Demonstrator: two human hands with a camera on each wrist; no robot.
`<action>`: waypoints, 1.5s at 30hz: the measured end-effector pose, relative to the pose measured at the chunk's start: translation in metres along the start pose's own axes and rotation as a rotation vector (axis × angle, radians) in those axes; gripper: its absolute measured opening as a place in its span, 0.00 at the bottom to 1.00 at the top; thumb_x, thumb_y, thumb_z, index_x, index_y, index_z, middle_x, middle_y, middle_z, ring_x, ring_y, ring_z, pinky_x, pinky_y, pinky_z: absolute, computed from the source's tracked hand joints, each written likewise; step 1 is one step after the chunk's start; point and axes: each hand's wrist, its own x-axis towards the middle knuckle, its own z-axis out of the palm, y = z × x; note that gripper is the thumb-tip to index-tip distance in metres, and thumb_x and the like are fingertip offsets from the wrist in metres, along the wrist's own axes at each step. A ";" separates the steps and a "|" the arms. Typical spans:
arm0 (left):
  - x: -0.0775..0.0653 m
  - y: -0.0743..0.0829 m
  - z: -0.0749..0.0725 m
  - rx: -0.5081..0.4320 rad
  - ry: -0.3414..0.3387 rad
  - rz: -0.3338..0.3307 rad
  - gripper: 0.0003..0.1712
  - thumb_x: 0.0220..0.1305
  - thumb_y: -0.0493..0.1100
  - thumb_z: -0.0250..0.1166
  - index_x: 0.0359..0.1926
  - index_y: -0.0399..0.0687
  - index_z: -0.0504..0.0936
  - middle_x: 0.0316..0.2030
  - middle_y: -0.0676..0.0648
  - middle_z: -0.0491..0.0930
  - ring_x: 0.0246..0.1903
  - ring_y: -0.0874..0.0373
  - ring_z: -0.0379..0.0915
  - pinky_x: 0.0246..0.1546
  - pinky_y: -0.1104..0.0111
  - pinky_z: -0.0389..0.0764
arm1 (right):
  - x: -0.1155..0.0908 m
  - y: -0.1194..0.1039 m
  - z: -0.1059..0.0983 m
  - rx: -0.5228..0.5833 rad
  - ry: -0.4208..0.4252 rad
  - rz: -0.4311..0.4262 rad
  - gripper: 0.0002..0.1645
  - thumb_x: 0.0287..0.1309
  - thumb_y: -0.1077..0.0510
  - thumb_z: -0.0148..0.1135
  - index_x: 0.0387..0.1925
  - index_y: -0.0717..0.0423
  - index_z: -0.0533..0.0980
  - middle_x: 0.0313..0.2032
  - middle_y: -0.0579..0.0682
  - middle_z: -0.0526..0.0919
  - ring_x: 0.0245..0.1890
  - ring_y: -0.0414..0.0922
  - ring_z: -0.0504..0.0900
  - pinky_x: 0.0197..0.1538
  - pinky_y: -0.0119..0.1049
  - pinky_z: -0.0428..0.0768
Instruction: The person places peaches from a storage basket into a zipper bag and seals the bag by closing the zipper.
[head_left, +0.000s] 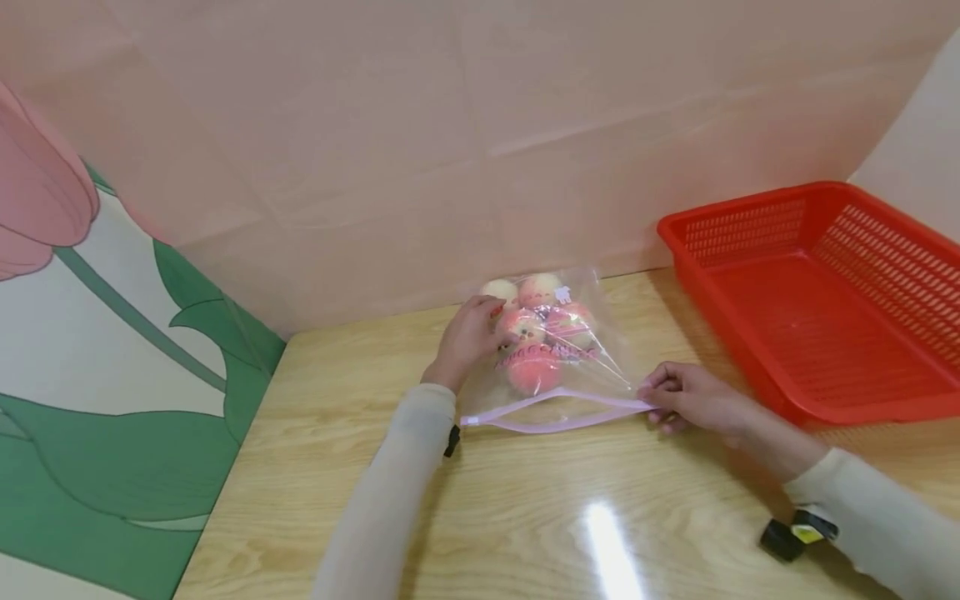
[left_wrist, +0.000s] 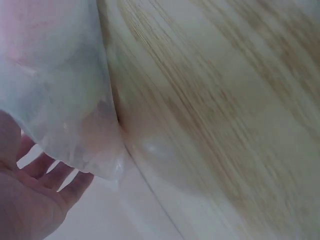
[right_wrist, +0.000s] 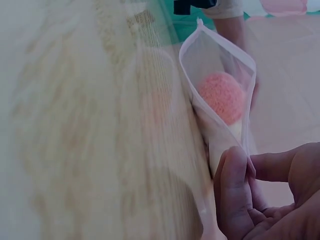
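Note:
A clear zip bag [head_left: 607,346] lies on the table with its lilac-edged mouth gaping toward me. Inside are several round pink-and-yellow fruits [head_left: 534,368] that look like peaches. My left hand [head_left: 472,337] rests against the bag's left side, over the fruits there. In the left wrist view its fingers [left_wrist: 56,175] are spread along the bag's edge. The right hand [head_left: 693,396] pinches the right end of the mouth between thumb and fingers. Through the opening, the right wrist view shows one pink fruit [right_wrist: 222,97]. The white slider [head_left: 471,421] sits at the mouth's left end.
To the right stands a large red plastic basket [head_left: 780,375] with slatted sides, close beyond my right hand. A pinkish covered wall [head_left: 375,208] rises behind the wooden table [head_left: 315,467]. A flower-patterned panel [head_left: 150,467] borders the left side.

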 end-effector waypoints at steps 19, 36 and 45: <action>-0.087 -0.023 -0.027 0.034 0.054 0.272 0.19 0.62 0.39 0.70 0.55 0.47 0.81 0.52 0.46 0.81 0.52 0.50 0.79 0.53 0.59 0.85 | -0.005 -0.005 0.013 -0.278 0.229 -0.246 0.15 0.69 0.65 0.53 0.52 0.68 0.63 0.43 0.60 0.73 0.33 0.40 0.75 0.30 0.30 0.82; -0.117 -0.035 -0.023 0.258 -0.029 0.453 0.31 0.52 0.39 0.78 0.58 0.57 0.79 0.57 0.50 0.75 0.58 0.53 0.70 0.56 0.59 0.82 | -0.005 -0.008 0.005 -0.747 0.256 -0.572 0.25 0.44 0.76 0.69 0.38 0.46 0.80 0.38 0.44 0.82 0.36 0.42 0.76 0.35 0.29 0.79; -0.116 -0.036 -0.021 0.101 0.033 0.516 0.18 0.62 0.34 0.69 0.52 0.53 0.83 0.54 0.52 0.79 0.58 0.56 0.72 0.63 0.65 0.79 | -0.005 -0.011 0.006 -0.740 0.323 -0.576 0.21 0.45 0.66 0.77 0.38 0.42 0.80 0.39 0.44 0.82 0.39 0.44 0.77 0.33 0.28 0.78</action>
